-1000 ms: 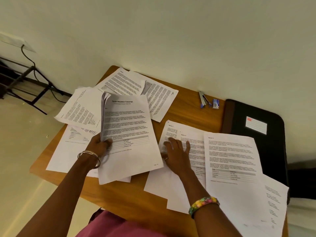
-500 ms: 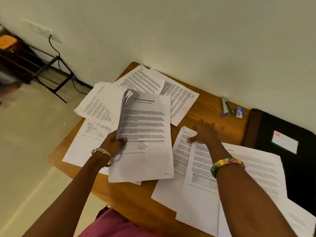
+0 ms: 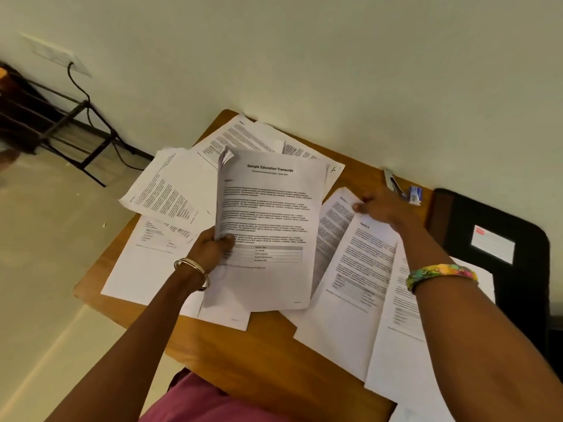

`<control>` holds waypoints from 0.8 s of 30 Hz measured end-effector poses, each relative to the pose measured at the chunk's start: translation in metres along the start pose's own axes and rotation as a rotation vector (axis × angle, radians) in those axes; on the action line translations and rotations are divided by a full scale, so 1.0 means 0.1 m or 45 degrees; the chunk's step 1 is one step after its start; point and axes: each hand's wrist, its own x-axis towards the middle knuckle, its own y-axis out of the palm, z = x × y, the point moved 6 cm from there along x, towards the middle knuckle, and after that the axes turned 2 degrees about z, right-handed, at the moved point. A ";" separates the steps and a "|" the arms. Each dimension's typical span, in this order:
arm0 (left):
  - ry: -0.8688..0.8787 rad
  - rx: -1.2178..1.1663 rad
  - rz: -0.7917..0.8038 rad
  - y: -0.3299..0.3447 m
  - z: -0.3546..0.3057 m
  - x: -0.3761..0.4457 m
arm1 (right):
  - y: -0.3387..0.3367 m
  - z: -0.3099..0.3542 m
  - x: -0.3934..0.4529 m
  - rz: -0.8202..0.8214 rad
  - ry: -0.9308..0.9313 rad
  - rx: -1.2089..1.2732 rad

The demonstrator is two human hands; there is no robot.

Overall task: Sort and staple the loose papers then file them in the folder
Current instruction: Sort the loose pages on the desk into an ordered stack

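My left hand (image 3: 213,246) grips a stack of printed papers (image 3: 268,220) by its left edge, raised above the wooden table (image 3: 274,345); the top page is headed "Sample Education Transcript". My right hand (image 3: 377,207) pinches the top corner of a loose sheet (image 3: 338,217) lying at the table's middle right and lifts that corner. More loose sheets (image 3: 164,193) are spread over the left of the table, and others (image 3: 356,284) lie under my right forearm. A stapler (image 3: 393,181) lies by the wall. The black folder (image 3: 493,239) lies shut at the right.
A small blue staple box (image 3: 415,194) sits beside the stapler. The wall runs along the table's far edge. Left of the table, on the floor, stands a black metal rack (image 3: 61,123) with a cable hanging from a wall socket (image 3: 54,53).
My right hand slid from lying flat on the middle sheets up to a sheet's top corner and now pinches it. The stack in my left hand has risen slightly.
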 end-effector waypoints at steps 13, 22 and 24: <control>0.452 0.280 0.014 0.24 -0.60 -0.19 | -1.40 0.38 -0.94 -1.005 -0.359 0.011; 0.945 0.676 0.158 0.86 -1.03 -0.43 | -1.41 1.03 -1.68 -0.834 -0.587 0.106; 0.982 0.655 0.172 0.93 -1.05 -0.45 | -1.29 1.03 -1.78 -0.725 -0.585 0.165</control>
